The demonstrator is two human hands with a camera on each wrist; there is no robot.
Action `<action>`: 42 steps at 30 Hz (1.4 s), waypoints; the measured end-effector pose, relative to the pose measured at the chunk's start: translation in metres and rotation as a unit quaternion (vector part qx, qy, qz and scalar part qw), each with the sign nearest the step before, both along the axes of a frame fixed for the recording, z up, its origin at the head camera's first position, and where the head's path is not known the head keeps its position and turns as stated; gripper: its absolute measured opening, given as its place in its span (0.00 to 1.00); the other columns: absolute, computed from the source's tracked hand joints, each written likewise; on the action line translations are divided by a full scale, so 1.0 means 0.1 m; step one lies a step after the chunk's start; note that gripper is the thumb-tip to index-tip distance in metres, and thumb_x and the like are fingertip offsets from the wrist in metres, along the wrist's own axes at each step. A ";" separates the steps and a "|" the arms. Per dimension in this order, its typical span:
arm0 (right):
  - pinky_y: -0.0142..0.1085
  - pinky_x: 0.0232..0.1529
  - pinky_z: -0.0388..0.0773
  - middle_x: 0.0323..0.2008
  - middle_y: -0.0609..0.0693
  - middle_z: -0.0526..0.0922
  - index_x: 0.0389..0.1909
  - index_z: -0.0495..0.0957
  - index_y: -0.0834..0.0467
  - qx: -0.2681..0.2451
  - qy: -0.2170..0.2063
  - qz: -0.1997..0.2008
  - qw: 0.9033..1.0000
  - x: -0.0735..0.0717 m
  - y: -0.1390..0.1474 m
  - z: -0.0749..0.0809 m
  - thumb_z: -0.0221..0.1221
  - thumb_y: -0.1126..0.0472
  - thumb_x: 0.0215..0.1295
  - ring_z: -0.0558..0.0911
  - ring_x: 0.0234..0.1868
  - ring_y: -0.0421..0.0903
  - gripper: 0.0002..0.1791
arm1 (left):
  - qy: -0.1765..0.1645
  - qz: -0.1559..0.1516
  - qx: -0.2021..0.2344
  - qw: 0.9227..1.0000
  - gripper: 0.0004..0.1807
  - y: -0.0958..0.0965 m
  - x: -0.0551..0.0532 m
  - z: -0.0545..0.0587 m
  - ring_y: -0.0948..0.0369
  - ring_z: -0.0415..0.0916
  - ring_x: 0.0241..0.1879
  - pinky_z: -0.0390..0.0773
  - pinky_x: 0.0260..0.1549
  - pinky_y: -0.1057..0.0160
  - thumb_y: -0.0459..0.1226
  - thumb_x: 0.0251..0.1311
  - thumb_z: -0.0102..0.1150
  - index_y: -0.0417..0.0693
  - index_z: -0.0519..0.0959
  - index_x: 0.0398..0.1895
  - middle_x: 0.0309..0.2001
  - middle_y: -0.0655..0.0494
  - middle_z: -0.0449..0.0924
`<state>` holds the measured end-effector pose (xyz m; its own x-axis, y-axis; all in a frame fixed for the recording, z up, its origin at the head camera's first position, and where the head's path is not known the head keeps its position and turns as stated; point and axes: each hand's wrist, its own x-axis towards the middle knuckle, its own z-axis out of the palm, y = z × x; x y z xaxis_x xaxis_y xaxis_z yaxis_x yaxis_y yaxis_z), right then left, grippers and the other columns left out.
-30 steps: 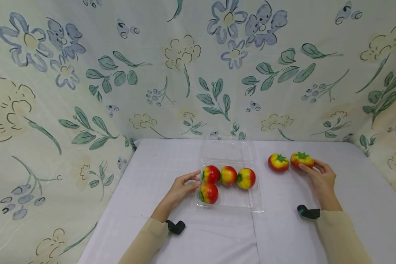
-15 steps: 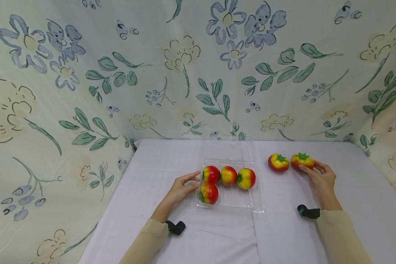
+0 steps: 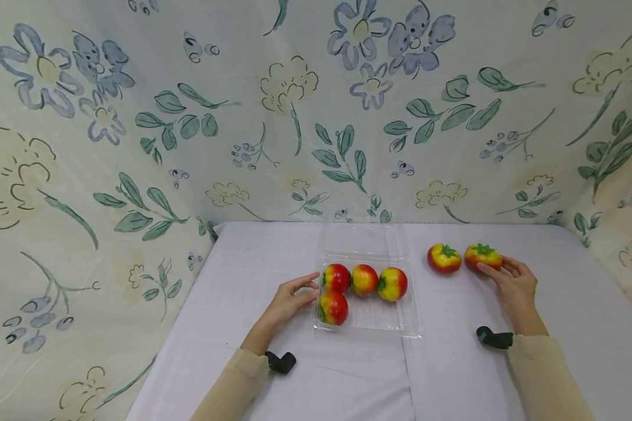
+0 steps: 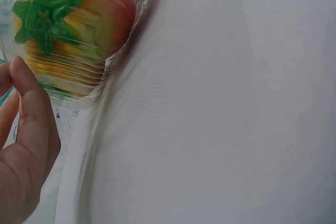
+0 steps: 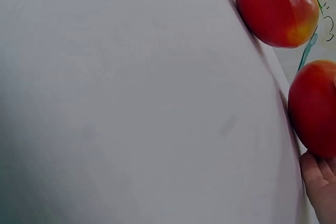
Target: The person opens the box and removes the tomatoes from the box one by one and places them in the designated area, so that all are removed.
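In the head view, my left hand (image 3: 294, 299) is at the left side of an open clear plastic clamshell box (image 3: 371, 320). The left wrist view has its thumb and finger pinching the box's rim, close to a tomato's green star-shaped calyx (image 4: 44, 19). Inside the box are several red-and-yellow toy tomatoes, three in the back row and one tomato (image 3: 333, 308) at the front left. My right hand (image 3: 515, 289) grips another toy tomato (image 3: 483, 257) on the right, thumb in front and fingers around its right side. A second loose tomato (image 3: 445, 259) sits just left of it.
The box's clear lid (image 3: 363, 241) lies folded back behind it. White cloth (image 3: 453, 374) covers the table, with a floral curtain (image 3: 295, 146) along the back and sides. Black wrist mounts (image 3: 281, 362) show at both sleeves.
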<state>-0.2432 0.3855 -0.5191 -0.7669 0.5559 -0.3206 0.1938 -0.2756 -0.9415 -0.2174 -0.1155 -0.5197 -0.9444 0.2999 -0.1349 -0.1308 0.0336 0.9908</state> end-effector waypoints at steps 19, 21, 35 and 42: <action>0.25 0.60 0.68 0.66 0.45 0.68 0.67 0.70 0.48 0.016 0.001 0.022 1.000 0.08 0.06 0.01 0.80 0.62 0.42 0.66 0.62 0.40 0.48 | 0.004 -0.003 0.000 1.000 0.26 0.00 -0.02 -0.03 0.60 0.75 0.34 0.80 0.39 0.72 0.37 0.67 0.63 0.47 0.75 0.67 0.48 0.49 0.75; 0.20 0.52 0.72 0.65 0.45 0.68 0.68 0.70 0.49 0.021 0.005 0.029 0.999 0.09 0.07 0.00 0.80 0.62 0.42 0.67 0.62 0.40 0.48 | 0.004 -0.004 -0.001 1.000 0.26 0.00 -0.02 -0.03 0.60 0.75 0.35 0.81 0.40 0.72 0.37 0.66 0.64 0.48 0.75 0.67 0.48 0.49 0.75; 0.15 0.41 0.74 0.68 0.49 0.65 0.74 0.63 0.52 0.100 0.005 0.086 0.991 0.22 0.09 0.02 0.79 0.58 0.47 0.61 0.72 0.43 0.52 | -0.006 -0.002 0.018 1.000 0.26 -0.01 -0.02 -0.01 0.63 0.76 0.34 0.81 0.40 0.71 0.35 0.65 0.65 0.47 0.75 0.67 0.48 0.50 0.75; 0.20 0.57 0.68 0.73 0.51 0.62 0.75 0.61 0.54 0.157 0.006 0.098 0.983 0.28 0.05 0.09 0.76 0.56 0.51 0.60 0.74 0.45 0.51 | -0.009 0.000 0.017 1.000 0.26 -0.01 -0.01 0.00 0.63 0.76 0.34 0.81 0.39 0.71 0.35 0.65 0.65 0.48 0.76 0.67 0.48 0.50 0.75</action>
<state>-0.2149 0.3902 -0.5105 -0.8723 0.4666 -0.1462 0.2018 0.0712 -0.9768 -0.2186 -0.1166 -0.5196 -0.9420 0.3044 -0.1414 -0.1487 -0.0009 0.9889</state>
